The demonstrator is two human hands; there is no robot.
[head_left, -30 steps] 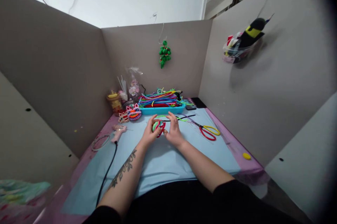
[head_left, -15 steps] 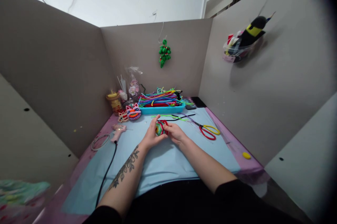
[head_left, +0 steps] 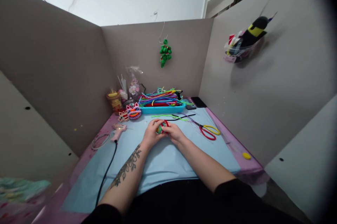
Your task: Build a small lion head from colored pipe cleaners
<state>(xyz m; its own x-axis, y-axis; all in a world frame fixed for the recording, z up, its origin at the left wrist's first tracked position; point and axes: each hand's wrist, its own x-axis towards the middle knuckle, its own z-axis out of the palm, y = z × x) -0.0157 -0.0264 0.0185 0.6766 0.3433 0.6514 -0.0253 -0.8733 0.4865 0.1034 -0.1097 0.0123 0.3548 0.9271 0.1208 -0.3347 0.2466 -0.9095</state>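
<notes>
Both my hands meet over the light blue mat (head_left: 163, 160). My left hand (head_left: 152, 133) is curled around a small round craft piece (head_left: 161, 128) of green and red pipe cleaner. My right hand (head_left: 173, 133) pinches the same piece from the right, its fingers closed on the red part. Most of the piece is hidden between my fingers. Loose green and black pipe cleaners (head_left: 171, 116) lie just beyond my hands.
A blue tray of coloured pipe cleaners (head_left: 161, 103) stands at the back. Red and yellow scissors (head_left: 207, 131) lie to the right, a pink glue gun (head_left: 118, 132) with its black cord to the left. Small finished cat-face pieces (head_left: 131, 112) and jars sit back left. Grey partitions surround the desk.
My right hand, open with fingers raised a second ago, has closed onto the craft piece. Both hands have drawn together around it.
</notes>
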